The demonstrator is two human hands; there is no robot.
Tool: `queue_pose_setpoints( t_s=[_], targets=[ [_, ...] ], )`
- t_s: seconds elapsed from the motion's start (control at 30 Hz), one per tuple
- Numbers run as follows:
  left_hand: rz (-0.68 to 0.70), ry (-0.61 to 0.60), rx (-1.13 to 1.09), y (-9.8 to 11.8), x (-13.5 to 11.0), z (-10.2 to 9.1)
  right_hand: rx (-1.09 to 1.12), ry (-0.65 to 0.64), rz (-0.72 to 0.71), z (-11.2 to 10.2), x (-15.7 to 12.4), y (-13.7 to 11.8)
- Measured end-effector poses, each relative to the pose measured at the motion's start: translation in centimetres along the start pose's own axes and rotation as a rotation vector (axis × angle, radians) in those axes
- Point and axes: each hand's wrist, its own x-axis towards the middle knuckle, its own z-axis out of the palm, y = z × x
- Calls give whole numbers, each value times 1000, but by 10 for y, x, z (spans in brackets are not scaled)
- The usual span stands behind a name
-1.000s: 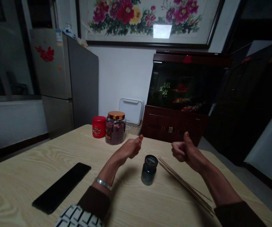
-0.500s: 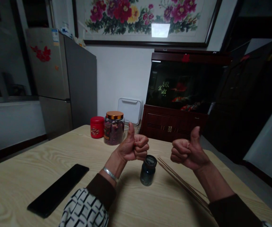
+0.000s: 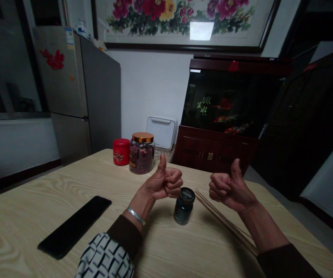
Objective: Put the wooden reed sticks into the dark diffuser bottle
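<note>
Dark, perhaps brown sleeves [image 3: 124, 239]; 1 silver bangle [image 3: 136, 216] below the left hand [image 3: 162, 185].

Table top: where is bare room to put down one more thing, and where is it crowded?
Bare wood lies between the black phone and the red tin and glass jar, and at the near edge before the small dark jar. The middle is crowded: that jar stands between the left hand and right hand, thin sticks beside it.

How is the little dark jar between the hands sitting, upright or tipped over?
Upright. The small dark jar stands on its base on the table, with its lid at the top, facing up.
</note>
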Motion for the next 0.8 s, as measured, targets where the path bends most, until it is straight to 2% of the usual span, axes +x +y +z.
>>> queue_pose_setpoints(
  t_s=[0.03, 0.1, 0.17, 0.2, 0.23, 0.37, 0.43, 0.53, 0.63, 0.73, 0.8],
  targets=[
    [11, 54, 26, -3, -2, -2, -57, 50, 13, 0, 1, 4],
    [43, 249, 117, -14, -6, -8, -252, 177, 32, 3, 3, 15],
    [96, 521, 259, -32, -11, -17, -556, 290, 9, 7, 6, 29],
    [131, 623, 349, -43, -14, -22, -728, 333, -14, 9, 7, 36],
    [126, 663, 420, -56, -16, -26, -895, 361, -34, 12, 9, 42],
    [74, 532, 574, -100, -20, -41, -1384, 366, 10, 27, 16, 54],
    [79, 535, 670, -114, -18, -44, -1519, 329, 68, 35, 22, 54],
    [62, 561, 755, -123, -14, -48, -1612, 281, 111, 40, 32, 52],
    [74, 573, 765, -123, -13, -48, -1584, 203, 85, 35, 35, 47],
    [111, 583, 727, -121, -14, -46, -1353, -49, -32, 26, 29, 36],
    [133, 584, 698, -119, -15, -44, -1197, -114, -67, 22, 24, 29]
  ],
)
